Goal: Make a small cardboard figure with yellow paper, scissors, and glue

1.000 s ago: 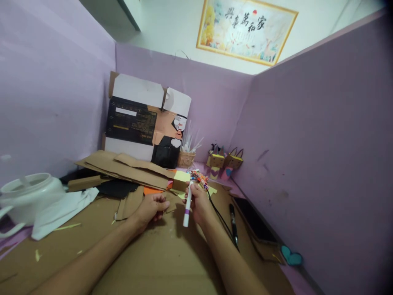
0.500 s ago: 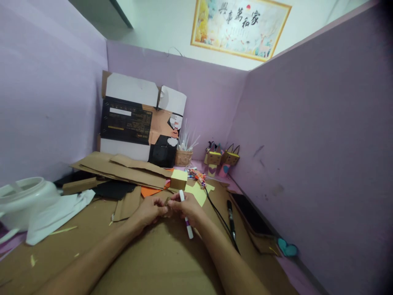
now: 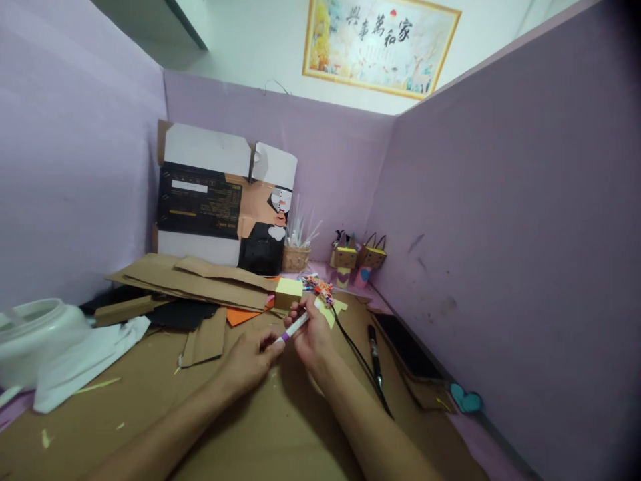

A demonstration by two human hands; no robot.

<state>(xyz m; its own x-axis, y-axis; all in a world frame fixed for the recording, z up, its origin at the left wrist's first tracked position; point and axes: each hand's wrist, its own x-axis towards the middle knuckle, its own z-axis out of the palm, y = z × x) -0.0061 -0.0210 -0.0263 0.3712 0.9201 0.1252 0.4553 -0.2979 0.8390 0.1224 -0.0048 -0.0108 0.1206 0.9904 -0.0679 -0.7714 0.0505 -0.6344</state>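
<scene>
A white marker (image 3: 296,325) with a purple band slants between my two hands over the brown cardboard sheet (image 3: 240,427). My left hand (image 3: 250,361) pinches its lower end near the purple band. Around the upper part of the marker, the fingers of my right hand (image 3: 311,334) are closed. Whether a small brown piece is also in my fingers, I cannot tell. Just beyond my right hand stands a small cardboard box with a yellow top (image 3: 289,294). Yellow paper (image 3: 339,310) lies partly behind that hand.
Cardboard strips (image 3: 200,284) and a flattened printed box (image 3: 200,200) are at the back left. A white pot (image 3: 40,341) and white cloth (image 3: 95,361) sit at left. On the right lie a black pen (image 3: 374,354), a phone (image 3: 408,347) and a blue heart (image 3: 465,399). Cardboard figures (image 3: 345,257) stand behind.
My right hand has turned and tilted the marker toward my left hand, which now grips its end. The small brown piece that both hands pinched before no longer shows.
</scene>
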